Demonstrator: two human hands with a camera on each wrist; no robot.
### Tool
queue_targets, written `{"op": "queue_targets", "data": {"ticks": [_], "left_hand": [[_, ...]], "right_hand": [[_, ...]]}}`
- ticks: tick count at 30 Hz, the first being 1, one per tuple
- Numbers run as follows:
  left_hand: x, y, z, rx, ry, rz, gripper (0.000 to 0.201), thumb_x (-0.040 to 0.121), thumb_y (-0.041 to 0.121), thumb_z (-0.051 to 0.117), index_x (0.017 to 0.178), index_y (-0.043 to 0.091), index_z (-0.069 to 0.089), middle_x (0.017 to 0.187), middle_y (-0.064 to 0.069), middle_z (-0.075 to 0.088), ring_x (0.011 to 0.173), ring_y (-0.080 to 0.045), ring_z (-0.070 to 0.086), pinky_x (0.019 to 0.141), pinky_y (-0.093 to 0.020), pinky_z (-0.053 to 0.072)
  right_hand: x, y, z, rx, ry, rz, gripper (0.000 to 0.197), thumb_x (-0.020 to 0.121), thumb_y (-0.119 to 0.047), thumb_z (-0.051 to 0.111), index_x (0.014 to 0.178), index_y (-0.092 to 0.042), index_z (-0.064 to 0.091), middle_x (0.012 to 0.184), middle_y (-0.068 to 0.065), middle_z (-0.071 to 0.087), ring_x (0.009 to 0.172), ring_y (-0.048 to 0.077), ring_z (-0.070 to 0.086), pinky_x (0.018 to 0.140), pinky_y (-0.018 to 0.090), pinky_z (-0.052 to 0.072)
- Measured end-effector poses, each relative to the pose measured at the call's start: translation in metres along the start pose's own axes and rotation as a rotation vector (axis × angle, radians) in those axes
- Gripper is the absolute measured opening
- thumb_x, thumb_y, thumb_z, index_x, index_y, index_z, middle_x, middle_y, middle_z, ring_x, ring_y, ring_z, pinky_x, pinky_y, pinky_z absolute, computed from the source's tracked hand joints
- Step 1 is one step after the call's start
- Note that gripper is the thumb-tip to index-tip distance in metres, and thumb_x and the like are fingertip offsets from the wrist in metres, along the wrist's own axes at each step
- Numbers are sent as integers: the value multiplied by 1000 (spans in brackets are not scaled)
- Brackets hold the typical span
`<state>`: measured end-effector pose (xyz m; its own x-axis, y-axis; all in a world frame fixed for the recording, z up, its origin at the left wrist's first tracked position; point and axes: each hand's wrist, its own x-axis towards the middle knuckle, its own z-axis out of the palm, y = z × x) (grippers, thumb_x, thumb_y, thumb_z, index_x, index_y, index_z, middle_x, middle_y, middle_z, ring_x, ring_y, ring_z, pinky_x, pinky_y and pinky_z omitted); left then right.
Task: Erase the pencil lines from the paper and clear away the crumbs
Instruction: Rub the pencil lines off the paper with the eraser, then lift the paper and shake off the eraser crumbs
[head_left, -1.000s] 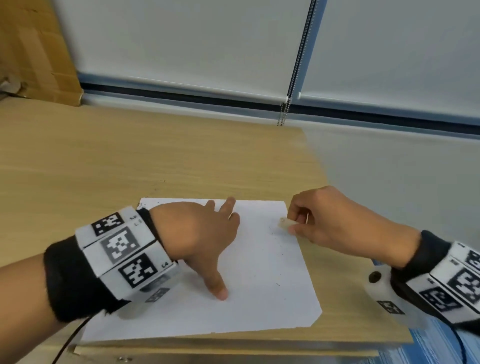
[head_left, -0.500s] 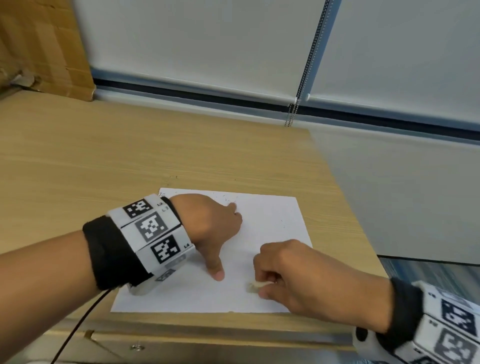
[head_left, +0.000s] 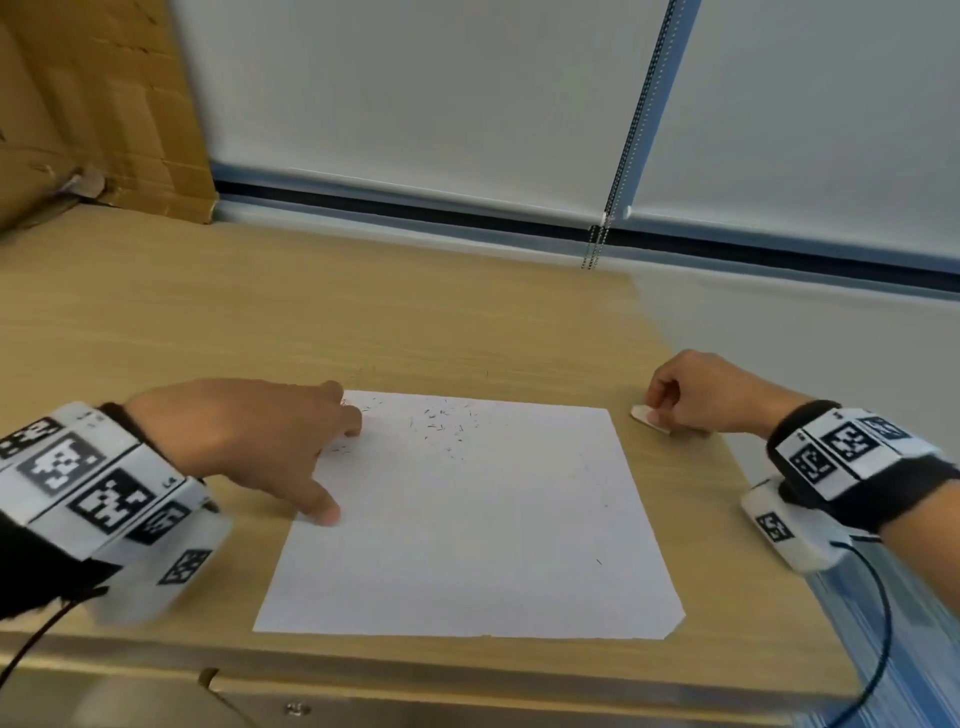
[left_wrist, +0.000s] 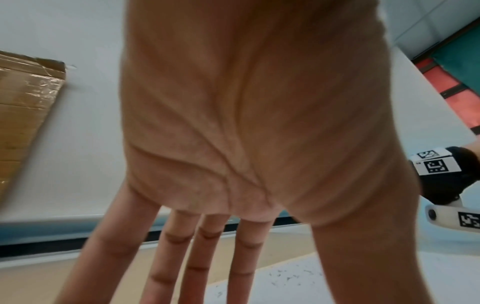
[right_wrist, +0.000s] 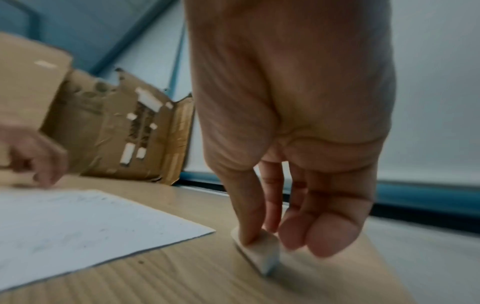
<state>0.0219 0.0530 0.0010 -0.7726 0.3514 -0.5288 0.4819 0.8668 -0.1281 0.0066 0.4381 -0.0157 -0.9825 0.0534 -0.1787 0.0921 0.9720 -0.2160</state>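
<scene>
A white sheet of paper (head_left: 467, 530) lies on the wooden table (head_left: 363, 322) near its front edge. Dark eraser crumbs (head_left: 441, 426) are scattered over the sheet's far part, and a few lie lower right. No clear pencil lines show on it. My left hand (head_left: 322, 465) presses on the sheet's far left corner with straight, spread fingers (left_wrist: 197, 257) and the thumb on the paper. My right hand (head_left: 662, 410) pinches a white eraser (head_left: 649, 418) that rests on the bare table just right of the sheet's far right corner. The right wrist view shows the eraser (right_wrist: 259, 251) between thumb and fingers.
A cardboard box (head_left: 104, 114) stands at the back left. The table's right edge (head_left: 737, 467) runs close under my right wrist. A bead chain (head_left: 597, 244) hangs from the blinds at the back. A drawer front (head_left: 363, 696) sits below the front edge.
My right hand has carried the eraser off the sheet's near middle to the table beside its far right corner. My left hand has slid towards the sheet's left edge, uncovering the crumbs.
</scene>
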Motion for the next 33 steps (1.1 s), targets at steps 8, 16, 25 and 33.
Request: {"op": "queue_targets", "data": {"ticks": [8,16,25,33], "left_hand": [[5,4,11,55,5,-11,75,74,71,65,127,26,37,113,11,35,79,-6,43,71,-26,41],[10,1,23,24,39,-66,88,75,70,65,135,18,27,126,3,34,111,-16,40,88,-32,45],[5,-39,3,-280,316,-194,104,78,60,68,152,12,14,151,-5,29,117,-22,53,92,-33,47],[17,-49,-11,-850,603,-58,23,96,30,56,112,16,65,94,2,66,71,-15,66,53,-26,57]], "right_hand": [[13,-59,17,-69,-73,-392,37,84,-25,72,119,-16,62,109,-4,58,94,12,55,79,19,42],[24,-65,18,-66,-195,-310,15,83,-22,72,84,-26,58,89,-5,60,78,10,55,67,17,41],[11,-74,-15,-12,-18,-361,18,84,-18,71,82,-25,54,80,-9,54,68,6,48,60,15,35],[-2,-93,-56,65,113,-433,18,84,-17,71,83,-26,55,85,-4,60,75,13,55,66,21,43]]}}
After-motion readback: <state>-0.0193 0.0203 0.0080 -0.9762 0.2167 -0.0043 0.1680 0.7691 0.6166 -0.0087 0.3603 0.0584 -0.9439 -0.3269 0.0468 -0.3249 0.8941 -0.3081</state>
